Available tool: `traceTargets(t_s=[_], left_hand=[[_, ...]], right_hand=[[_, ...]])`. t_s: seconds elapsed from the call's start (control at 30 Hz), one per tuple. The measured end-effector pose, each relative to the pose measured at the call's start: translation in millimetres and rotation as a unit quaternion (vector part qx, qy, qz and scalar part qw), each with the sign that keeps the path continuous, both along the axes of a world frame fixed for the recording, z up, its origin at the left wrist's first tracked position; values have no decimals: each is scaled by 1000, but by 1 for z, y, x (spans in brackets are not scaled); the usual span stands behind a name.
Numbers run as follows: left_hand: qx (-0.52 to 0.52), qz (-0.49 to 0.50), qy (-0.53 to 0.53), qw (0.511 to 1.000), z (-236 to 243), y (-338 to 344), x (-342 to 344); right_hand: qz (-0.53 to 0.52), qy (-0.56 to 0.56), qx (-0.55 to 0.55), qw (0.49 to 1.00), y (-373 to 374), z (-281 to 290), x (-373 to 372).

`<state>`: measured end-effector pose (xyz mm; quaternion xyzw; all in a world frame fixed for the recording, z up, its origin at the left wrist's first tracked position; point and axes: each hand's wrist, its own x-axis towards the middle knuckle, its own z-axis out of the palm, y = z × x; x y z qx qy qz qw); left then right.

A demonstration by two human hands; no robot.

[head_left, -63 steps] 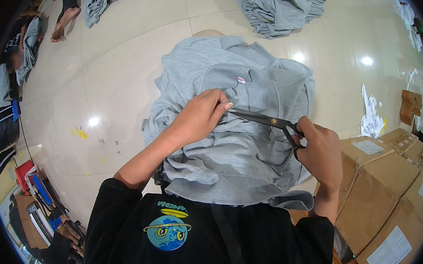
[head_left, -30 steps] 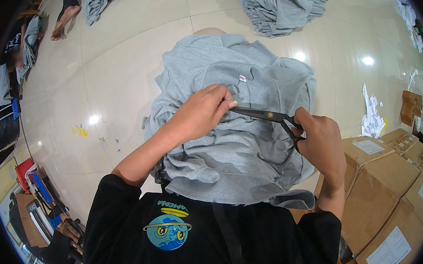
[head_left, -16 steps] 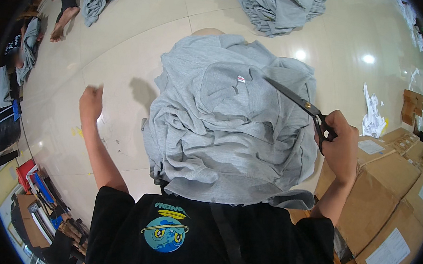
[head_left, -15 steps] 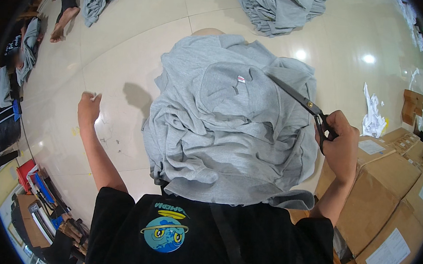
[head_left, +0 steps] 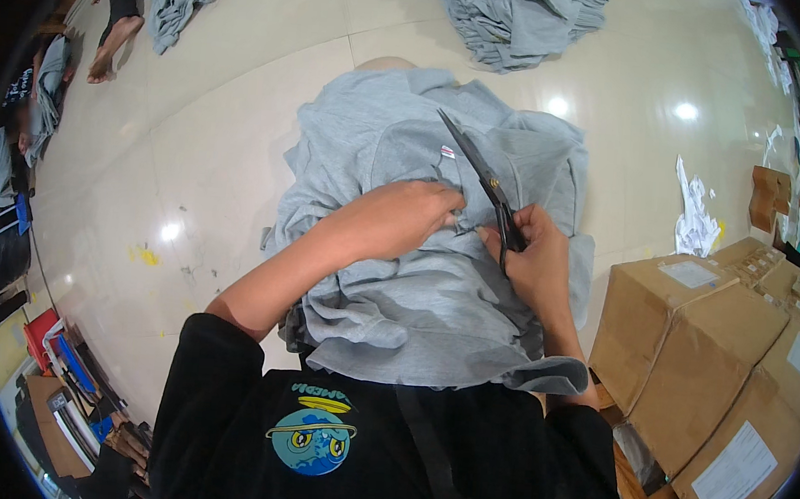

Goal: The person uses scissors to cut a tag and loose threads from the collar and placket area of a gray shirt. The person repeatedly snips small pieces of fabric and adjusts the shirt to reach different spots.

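Observation:
A grey knit garment (head_left: 415, 297) with a collar and a small label inside its neck lies bunched over my lap. My left hand (head_left: 412, 215) is closed with its fingertips pinching the cloth just below the neck opening. Beside it, my right hand (head_left: 537, 254) grips black-handled scissors (head_left: 484, 174) by the handles. Their long dark blades point up and to the left, over the collar, and look closed. The right thumb and fingertips also come close to the pinched cloth; whether they touch it I cannot tell.
Cardboard boxes (head_left: 691, 335) stand at the right, near a white scrap (head_left: 695, 210) on the tiled floor (head_left: 213, 144). More grey garments (head_left: 518, 21) lie in a heap ahead. At the far left are a person's bare foot (head_left: 115, 49) and grey cloth.
My left hand has come in from the open floor at the left and taken hold of the cloth. My right hand has moved left and inward with the scissors.

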<state>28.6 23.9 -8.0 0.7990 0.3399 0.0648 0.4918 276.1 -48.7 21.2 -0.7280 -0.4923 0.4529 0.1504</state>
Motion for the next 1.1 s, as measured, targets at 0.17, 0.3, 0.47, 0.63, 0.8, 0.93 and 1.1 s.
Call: traceTargets(t_s=[0.17,0.3,0.47,0.63,0.8,0.93,1.1], left_hand=[[-14,-111,-13,994,-19,7,0],[-33,-99,-19,994,-24,5,2],[-96,18,-64,993,-11,-2,6],[-42,111,-104,988,-7,-7,6],[-114,183,-87,973,-6,-9,4],[-109,190,-89,972,-6,-9,3],[-86,196,-125,969,-16,-8,7]], right_hand=[[-61,63,66,994,-37,-18,13],[-101,108,119,982,-40,-10,10],[-103,120,119,980,-37,-3,20],[-137,127,109,976,-32,8,28],[-115,67,131,982,-36,29,39],[-7,-73,79,994,-45,55,58],[87,-161,30,983,-52,78,64]])
